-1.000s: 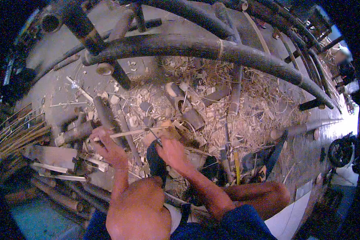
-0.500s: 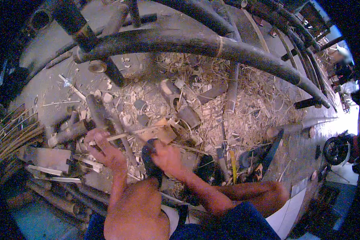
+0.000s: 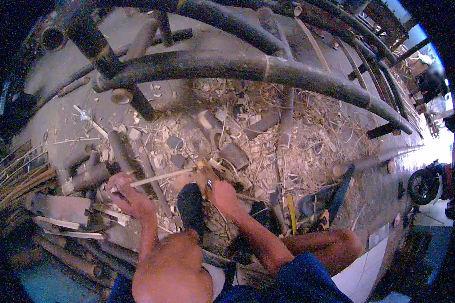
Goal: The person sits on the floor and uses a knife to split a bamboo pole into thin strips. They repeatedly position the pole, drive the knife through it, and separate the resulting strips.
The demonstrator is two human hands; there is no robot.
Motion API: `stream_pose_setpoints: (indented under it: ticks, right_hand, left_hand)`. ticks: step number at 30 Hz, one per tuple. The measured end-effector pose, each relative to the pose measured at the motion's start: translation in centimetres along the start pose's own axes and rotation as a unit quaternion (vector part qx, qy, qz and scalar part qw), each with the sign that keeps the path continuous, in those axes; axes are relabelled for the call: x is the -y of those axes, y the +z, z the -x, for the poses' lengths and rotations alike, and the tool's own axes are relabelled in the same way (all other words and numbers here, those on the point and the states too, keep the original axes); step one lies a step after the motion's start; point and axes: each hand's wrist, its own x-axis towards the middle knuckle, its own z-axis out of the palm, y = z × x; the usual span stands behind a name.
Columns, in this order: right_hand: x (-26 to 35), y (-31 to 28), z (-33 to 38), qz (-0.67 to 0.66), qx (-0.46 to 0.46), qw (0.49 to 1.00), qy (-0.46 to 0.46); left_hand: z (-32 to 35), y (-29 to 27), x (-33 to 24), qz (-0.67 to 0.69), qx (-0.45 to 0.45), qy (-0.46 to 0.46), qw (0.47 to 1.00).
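My left hand (image 3: 132, 198) is closed around one end of a thin, pale bamboo strip (image 3: 164, 177). The strip slants up to the right, its far end lying over a wooden block (image 3: 202, 175). My right hand (image 3: 223, 196) makes a fist around a knife (image 3: 209, 185); a short shiny bit of blade shows beside the fingers, and the rest is mostly hidden. Between both hands stands my foot in a dark covering (image 3: 191, 204), just below the block.
Shavings and offcuts (image 3: 308, 131) cover the ground ahead. A long, thick bamboo pole (image 3: 212, 65) crosses beyond them. Bundled thin strips (image 3: 25, 177) lie at far left, near a flat block (image 3: 60, 207). A yellow strip-like thing (image 3: 291, 214) and a saw (image 3: 333, 202) lie right.
My right hand has moved a little right, away from my foot, and the blade now shows. The strip's far end has dropped slightly. My left hand stays nearly in place.
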Motion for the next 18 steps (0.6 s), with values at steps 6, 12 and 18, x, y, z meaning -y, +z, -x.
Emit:
stream_pose_setpoints:
  ticks: [6,12,18]
  right_hand:
    - [0.1,-0.6,0.9,-0.018,-0.034,0.999,-0.032]
    - [-3.4,0.3,0.7,0.011,-0.061,0.992,-0.11]
    - [-8.7,3.3,0.6,-0.042,-0.011,0.997,-0.059]
  left_hand:
    - [0.5,-0.2,-0.2,-0.077,0.007,0.001,0.997]
    - [0.2,0.6,-1.0,-0.051,0.004,0.0,0.999]
    - [1.3,-1.2,-0.1,-0.071,0.032,-0.025,0.997]
